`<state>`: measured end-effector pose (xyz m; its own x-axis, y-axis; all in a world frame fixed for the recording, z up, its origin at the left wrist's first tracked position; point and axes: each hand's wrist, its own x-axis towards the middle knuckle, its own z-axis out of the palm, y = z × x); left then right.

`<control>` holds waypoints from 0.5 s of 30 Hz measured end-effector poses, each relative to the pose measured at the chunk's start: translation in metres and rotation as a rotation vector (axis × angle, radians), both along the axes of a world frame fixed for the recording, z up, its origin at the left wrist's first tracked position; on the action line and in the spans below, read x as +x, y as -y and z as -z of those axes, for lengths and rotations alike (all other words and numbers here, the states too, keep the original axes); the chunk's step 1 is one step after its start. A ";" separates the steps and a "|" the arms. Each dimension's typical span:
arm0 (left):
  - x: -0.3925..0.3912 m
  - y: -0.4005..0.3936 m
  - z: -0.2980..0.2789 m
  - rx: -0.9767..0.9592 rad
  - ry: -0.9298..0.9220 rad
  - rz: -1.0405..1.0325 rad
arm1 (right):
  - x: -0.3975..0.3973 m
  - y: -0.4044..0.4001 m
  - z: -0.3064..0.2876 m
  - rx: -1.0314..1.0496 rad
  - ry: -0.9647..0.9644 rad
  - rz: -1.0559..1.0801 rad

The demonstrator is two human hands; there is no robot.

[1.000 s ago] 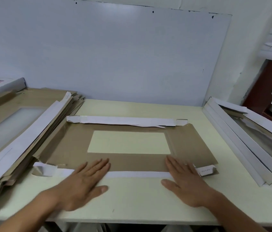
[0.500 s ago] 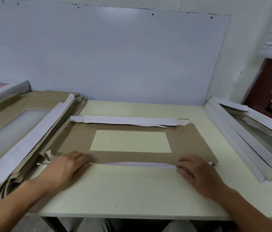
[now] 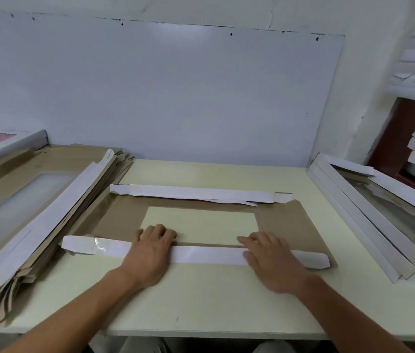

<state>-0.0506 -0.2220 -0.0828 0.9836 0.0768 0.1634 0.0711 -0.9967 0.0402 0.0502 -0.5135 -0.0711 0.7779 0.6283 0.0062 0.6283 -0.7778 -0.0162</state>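
Now, head view. A flat brown cardboard box blank [image 3: 285, 222] with a rectangular window cut-out lies mid-table on the pale cream table [image 3: 214, 301], long edge toward the person.

The near white flap [image 3: 201, 254] is folded over onto the brown panel and lies along its front edge. Both hands rest across it and press it down.
- Left hand [image 3: 150, 253]: on the flap left of centre. Fingers are close together and bent at the tips, reaching past the flap's far edge to the window.
- Right hand [image 3: 272, 261]: right of centre, palm down. Fingers are fairly straight, slightly spread and flat on the flap.

The far white flap [image 3: 196, 194] lies folded along the back edge, well apart from the hands.

A stack of flat brown-and-white blanks [image 3: 35, 212] sits at table left. Folded white boxes [image 3: 369, 220] lean at the right. A white board [image 3: 175, 98] stands behind.
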 end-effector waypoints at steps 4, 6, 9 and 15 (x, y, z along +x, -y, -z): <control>0.003 0.035 0.006 -0.133 -0.151 0.147 | -0.013 -0.027 0.012 -0.086 -0.121 -0.090; 0.003 0.036 0.009 -0.076 -0.227 0.154 | -0.011 -0.030 0.016 -0.124 -0.148 -0.079; -0.003 0.008 0.008 -0.050 -0.277 0.095 | -0.001 -0.017 0.020 -0.147 -0.174 -0.047; -0.030 -0.083 0.000 -0.051 -0.332 -0.152 | 0.021 0.047 0.020 -0.079 -0.256 0.131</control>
<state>-0.0802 -0.1388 -0.0826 0.9591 0.2262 -0.1702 0.2360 -0.9709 0.0395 0.0709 -0.5603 -0.0912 0.8223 0.5132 -0.2457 0.5058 -0.8571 -0.0972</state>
